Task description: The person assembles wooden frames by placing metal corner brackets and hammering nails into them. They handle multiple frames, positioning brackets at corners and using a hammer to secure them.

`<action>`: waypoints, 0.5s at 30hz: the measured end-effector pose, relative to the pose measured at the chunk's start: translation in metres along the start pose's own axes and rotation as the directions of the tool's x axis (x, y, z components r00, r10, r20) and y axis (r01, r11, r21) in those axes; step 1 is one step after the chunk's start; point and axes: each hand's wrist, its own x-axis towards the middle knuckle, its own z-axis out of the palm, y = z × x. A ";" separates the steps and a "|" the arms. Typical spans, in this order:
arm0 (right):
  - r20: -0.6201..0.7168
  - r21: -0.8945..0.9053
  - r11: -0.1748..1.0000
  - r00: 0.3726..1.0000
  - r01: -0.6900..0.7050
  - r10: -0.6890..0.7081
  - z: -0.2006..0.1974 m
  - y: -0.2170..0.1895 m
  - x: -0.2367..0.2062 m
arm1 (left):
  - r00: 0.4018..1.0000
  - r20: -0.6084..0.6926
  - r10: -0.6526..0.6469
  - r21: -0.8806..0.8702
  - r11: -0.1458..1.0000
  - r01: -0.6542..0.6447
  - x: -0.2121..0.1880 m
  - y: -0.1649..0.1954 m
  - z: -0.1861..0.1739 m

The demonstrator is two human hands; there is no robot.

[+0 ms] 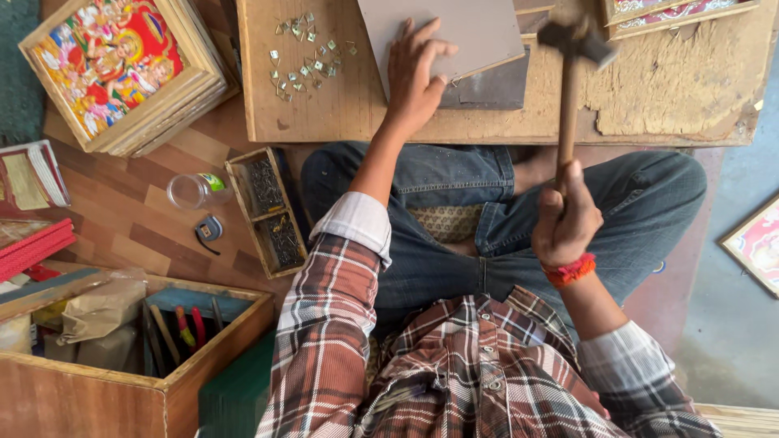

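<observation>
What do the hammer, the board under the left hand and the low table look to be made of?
Hammer: brown handle with a wood look, dark dull head, likely metal. Board under the left hand: flat, matte grey-brown, probably hardboard or card; hard to tell. Table: bare, unfinished wood, grain visible, surface chipped near the right hand.

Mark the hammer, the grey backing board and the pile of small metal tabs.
hammer [568, 105], head view, middle of its wooden handle.
grey backing board [475, 28], head view, bare flat face.
pile of small metal tabs [304, 57], head view, centre of the scatter.
</observation>
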 end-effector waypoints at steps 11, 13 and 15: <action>-0.118 -0.032 0.994 0.987 0.109 -0.112 0.020 0.029 -0.008 | 0.999 0.000 0.038 0.019 0.999 -0.038 -0.004 -0.004 0.001; 0.225 -0.326 0.943 0.974 0.068 0.008 0.014 0.025 -0.006 | 0.999 -0.004 0.039 0.041 0.998 -0.038 -0.004 -0.004 0.000; 0.151 -0.300 0.947 0.986 0.117 -0.074 0.004 0.018 -0.007 | 0.997 -0.014 0.070 0.037 0.997 -0.070 -0.004 -0.005 0.000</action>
